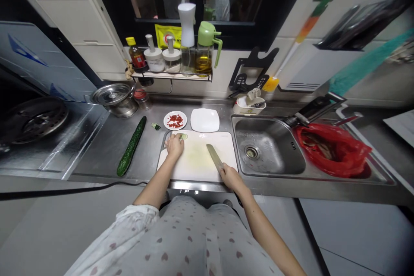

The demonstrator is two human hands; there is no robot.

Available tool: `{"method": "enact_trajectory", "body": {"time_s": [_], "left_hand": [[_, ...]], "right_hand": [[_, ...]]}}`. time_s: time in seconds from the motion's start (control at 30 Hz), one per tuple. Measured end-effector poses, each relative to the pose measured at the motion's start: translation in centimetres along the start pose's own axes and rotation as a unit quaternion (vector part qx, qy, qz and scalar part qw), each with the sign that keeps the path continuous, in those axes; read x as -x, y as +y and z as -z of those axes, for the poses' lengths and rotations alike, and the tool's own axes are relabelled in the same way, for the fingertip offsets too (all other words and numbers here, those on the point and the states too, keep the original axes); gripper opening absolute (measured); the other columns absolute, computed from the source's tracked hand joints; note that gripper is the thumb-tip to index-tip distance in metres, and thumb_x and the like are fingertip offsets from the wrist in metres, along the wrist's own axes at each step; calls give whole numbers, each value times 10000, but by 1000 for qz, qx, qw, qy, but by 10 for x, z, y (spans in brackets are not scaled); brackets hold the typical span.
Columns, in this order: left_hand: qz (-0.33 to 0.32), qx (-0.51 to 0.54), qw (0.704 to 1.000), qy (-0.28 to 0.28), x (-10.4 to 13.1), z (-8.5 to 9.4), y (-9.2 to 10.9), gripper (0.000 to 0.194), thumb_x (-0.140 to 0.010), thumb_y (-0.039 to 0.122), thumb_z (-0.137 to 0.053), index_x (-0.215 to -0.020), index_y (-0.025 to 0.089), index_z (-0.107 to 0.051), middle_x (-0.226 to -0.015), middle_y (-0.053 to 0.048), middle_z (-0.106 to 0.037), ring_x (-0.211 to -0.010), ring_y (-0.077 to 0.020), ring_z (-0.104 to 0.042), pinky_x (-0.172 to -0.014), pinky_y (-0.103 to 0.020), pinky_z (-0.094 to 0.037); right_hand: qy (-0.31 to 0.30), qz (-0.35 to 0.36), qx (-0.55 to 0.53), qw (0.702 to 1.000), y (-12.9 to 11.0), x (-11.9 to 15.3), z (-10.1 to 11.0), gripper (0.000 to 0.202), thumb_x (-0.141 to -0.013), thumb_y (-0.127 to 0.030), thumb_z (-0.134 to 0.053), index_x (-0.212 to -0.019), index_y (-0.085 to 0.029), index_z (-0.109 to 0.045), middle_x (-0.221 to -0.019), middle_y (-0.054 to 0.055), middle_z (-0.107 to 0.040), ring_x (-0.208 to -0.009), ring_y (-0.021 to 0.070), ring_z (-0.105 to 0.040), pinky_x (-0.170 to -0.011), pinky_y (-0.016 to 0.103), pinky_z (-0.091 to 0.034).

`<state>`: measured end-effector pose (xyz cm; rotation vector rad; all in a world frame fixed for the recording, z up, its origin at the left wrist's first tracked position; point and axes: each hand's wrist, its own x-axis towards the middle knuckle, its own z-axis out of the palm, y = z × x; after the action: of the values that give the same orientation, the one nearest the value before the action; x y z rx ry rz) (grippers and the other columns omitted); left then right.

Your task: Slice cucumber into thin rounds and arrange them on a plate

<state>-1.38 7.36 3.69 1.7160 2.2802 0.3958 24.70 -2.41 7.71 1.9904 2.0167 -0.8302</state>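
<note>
My left hand (174, 144) is at the upper left corner of the white cutting board (194, 170), its fingers curled in against a few pale green cucumber slices (184, 136). Part of what lies under those fingers is hidden. In my right hand (230, 176) is the handle of a kitchen knife (214, 158). Its blade points away from me and to the left, over the board's right half. A faint green wet stain marks the middle of the board. On the counter to the left lies a whole cucumber (132, 146), and cucumber end pieces (155, 126) sit behind the board.
Behind the board stand a plate of chopped red pieces (175, 127) and a white square plate (205, 120). A steel pot (114, 98) is at the back left. To the right are the sink (270, 170) and a red plastic bag (336, 155). A condiment shelf (174, 76) hangs above.
</note>
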Motion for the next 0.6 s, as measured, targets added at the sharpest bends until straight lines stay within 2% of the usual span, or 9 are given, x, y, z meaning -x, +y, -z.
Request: {"method": "enact_trajectory", "body": {"time_s": [0.13, 0.3, 0.5, 0.6], "left_hand": [[-21, -24, 999, -7, -8, -4, 6, 358, -861, 305, -477, -1196, 281, -599, -1137, -122, -562, -1080, -293, -489, -920, -442, -321], [-21, -29, 999, -11, -13, -6, 6, 284, -852, 296, -500, -1103, 271, -631, -1138, -115, -568, -1081, -285, -492, -916, -422, -320], [2, 27, 999, -27, -15, -3, 6, 232, -846, 186, -466, -1009, 250, -618, -1054, -63, -652, -1018, -227, -553, -905, -375, -339], [19, 70, 996, -47, -15, 2, 6, 242, -846, 180, -448, -984, 262, -629, -982, -18, -689, -961, -197, -590, -896, -354, -357]], "right_hand": [[3, 5, -1, 1000, 3, -2, -3, 284, -941, -321, -331, -1095, -178, -522, -995, 100, -666, -907, 194, -606, -653, 245, -312], [-3, -1, -13, 1000, 7, -4, -5, 302, -939, -336, -320, -1107, -185, -522, -1010, 106, -659, -916, 203, -599, -667, 254, -319], [-14, -4, -23, 1000, 5, -4, -3, 314, -940, -325, -322, -1137, -182, -520, -1030, 108, -654, -938, 204, -590, -703, 259, -331], [-16, -8, -10, 1000, 1, -2, 1, 308, -946, -317, -313, -1131, -180, -517, -1027, 111, -658, -930, 202, -600, -693, 258, -339]]}}
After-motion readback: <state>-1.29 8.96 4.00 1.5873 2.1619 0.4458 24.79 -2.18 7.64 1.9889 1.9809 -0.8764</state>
